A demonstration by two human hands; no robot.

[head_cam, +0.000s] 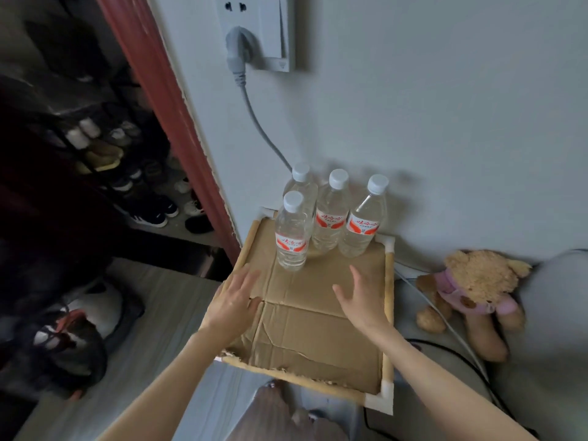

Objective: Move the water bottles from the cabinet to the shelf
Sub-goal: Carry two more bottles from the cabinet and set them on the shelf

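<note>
Several clear water bottles with white caps and red labels stand upright at the far end of a cardboard-topped stand (318, 329), against the wall. The nearest bottle (291, 232) is front left, with another (301, 183) behind it. Two more, one (331, 214) in the middle and one (364, 221) on the right, stand beside them. My left hand (234, 300) hovers open over the stand's left edge, just short of the nearest bottle. My right hand (362, 297) is open over the right half, empty.
A wall socket with a grey plug (237, 49) and cable hangs above the bottles. A teddy bear (474, 288) lies to the right beside cables. A red door frame (171, 100) and a dark shoe rack (127, 173) are at the left. Bags (76, 332) lie on the floor.
</note>
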